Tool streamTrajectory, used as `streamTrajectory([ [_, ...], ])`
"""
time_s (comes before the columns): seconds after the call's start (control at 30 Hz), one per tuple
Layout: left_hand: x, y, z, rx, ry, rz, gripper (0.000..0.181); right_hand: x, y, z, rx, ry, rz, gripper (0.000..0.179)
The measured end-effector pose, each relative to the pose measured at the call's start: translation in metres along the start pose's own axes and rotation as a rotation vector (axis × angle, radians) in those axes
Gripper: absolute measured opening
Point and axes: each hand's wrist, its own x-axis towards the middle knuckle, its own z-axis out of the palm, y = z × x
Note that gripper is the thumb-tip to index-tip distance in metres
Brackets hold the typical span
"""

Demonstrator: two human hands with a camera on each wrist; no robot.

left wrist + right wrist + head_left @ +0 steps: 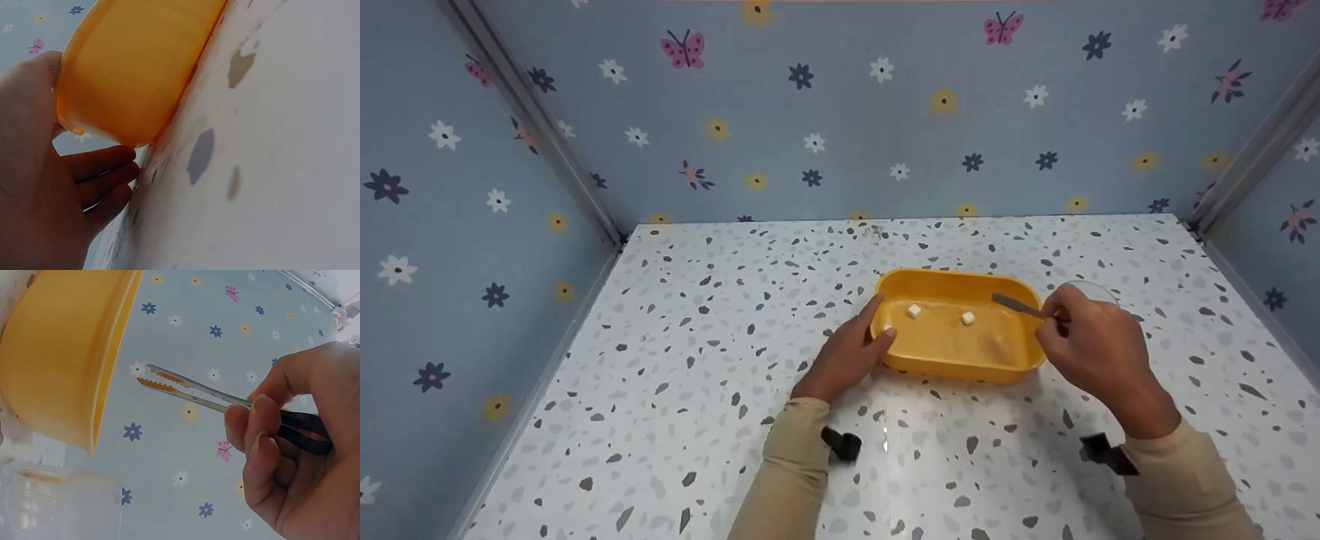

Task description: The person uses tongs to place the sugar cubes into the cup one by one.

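Note:
A yellow plastic tub (952, 371) stands on the speckled table. Two small white cubes (914, 310) lie apart on its floor, one to the left and one nearer the middle. At the tub's left end, my left hand (851, 358) holds the rim, thumb over the edge and fingers outside. In the left wrist view, the fingers (104, 163) reach below the tub's wall. My right hand (1099, 345) grips small metal tongs (199, 400) by their black handle, above the tub's right end. Their serrated tips are slightly apart, with nothing between them.
A clear plastic container (62, 506) stands beside the tub's right end; in the head view my right hand covers most of it. Pale shapes show inside it, too blurred to tell. Blue flowered panels (840, 112) wall the table at the back and both sides.

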Motion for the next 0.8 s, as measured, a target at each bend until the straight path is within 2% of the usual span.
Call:
streamTrajectory([
  [0.3, 0.0, 0.0, 0.0, 0.005, 0.0, 0.037, 0.072, -0.001, 0.004, 0.015, 0.015, -0.047, -0.015, 0.005],
  [0.57, 0.0, 0.001, 0.0, -0.004, -0.005, 0.021, 0.069, -0.002, 0.007, 0.033, 0.021, -0.12, 0.011, 0.005],
  [0.8, 0.0, 0.001, -0.001, -0.005, -0.002, 0.003, 0.068, -0.001, 0.007, 0.039, -0.001, -0.182, 0.053, 0.009],
])
